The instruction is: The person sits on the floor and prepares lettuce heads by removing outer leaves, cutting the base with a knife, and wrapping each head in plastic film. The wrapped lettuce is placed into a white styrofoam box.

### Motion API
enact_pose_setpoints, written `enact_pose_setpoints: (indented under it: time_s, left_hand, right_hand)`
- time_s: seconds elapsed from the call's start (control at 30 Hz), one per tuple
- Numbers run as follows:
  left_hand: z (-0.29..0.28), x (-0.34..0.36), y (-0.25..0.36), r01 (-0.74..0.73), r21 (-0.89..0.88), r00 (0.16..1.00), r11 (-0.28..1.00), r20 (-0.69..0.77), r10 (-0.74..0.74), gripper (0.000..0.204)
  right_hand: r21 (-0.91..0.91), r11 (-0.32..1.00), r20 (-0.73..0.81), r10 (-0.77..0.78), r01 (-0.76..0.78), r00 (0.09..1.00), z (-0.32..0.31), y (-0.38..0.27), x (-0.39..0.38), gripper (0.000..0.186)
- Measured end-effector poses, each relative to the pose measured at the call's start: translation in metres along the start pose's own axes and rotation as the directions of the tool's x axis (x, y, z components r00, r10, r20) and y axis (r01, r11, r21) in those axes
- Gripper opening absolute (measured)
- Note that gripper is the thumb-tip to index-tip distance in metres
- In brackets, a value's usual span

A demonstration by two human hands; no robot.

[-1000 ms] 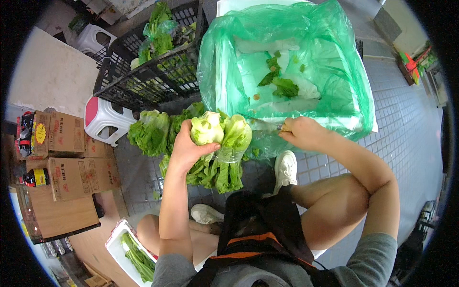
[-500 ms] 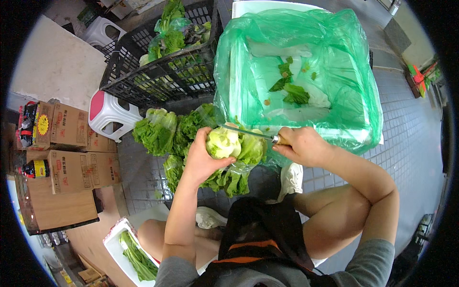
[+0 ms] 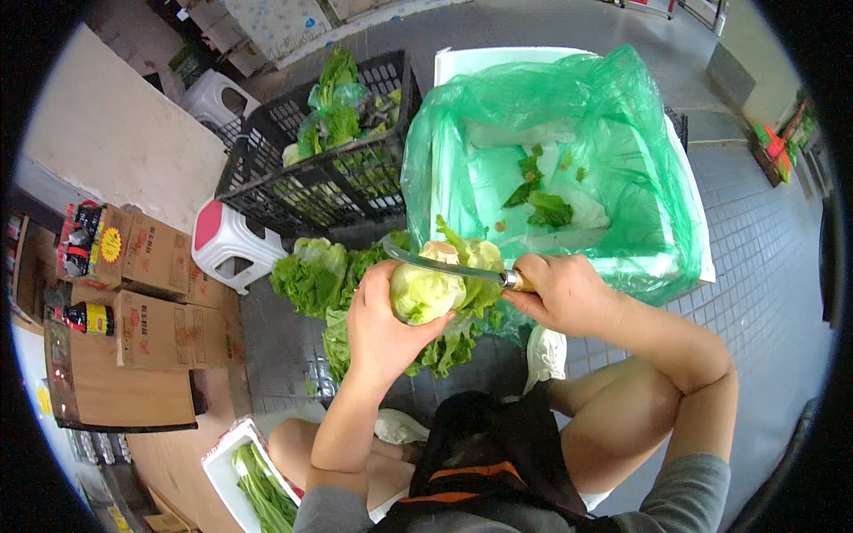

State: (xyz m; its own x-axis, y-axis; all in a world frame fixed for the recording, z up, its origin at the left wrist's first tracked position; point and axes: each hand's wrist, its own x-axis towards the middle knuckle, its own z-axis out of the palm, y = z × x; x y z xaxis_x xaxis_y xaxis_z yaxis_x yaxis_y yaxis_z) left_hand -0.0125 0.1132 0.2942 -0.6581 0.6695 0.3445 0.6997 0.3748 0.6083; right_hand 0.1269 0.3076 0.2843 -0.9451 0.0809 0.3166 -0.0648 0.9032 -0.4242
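My left hand (image 3: 382,324) is wrapped round a pale green head of lettuce (image 3: 425,295), its cut stem end facing up and away from me. In my right hand (image 3: 564,291) is a knife (image 3: 444,266) with a curved blade and a wooden handle. The blade lies across the lettuce just beside the stem end, its tip reaching past my left fingers. Whether it has cut in, I cannot tell. Looser green leaves show behind the blade. More leafy lettuces (image 3: 311,277) sit on the floor beyond and below my left hand, partly hidden.
A white foam box (image 3: 489,60) lined with a green plastic bag (image 3: 653,124) stands ahead, with leaf scraps (image 3: 551,210) inside. Far left are a black crate (image 3: 355,178) of vegetables, a white stool (image 3: 235,253) and cardboard boxes (image 3: 147,329). A foam tray (image 3: 222,462) of greens sits near left.
The whole view has shifted, so the surroundings sit lower. The knife blade has moved left across the lettuce, and the lettuce's stem end now shows beside it. Both hands keep their hold.
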Motion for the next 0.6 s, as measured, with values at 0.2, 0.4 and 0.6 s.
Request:
enact_pose_setpoints:
  time_s: [0.2,0.4,0.6]
  left_hand:
    - [0.006,0.021,0.033,-0.301,0.232,0.937,0.925,-0.106,0.332,0.070]
    - [0.011,0.044,0.053,-0.436,0.401,0.861,0.805,-0.074,0.503,0.072]
    - [0.013,0.070,0.057,-0.446,0.409,0.845,0.797,-0.103,0.525,0.074]
  right_hand:
    - [-0.021,0.999,-0.179,0.035,-0.039,0.983,-0.024,-0.001,-0.007,0.032]
    - [0.012,0.994,-0.269,0.105,-0.106,0.957,-0.038,0.014,-0.010,0.030]
    - [0.117,0.941,-0.327,0.340,-0.319,0.882,-0.036,0.068,-0.033,0.028]
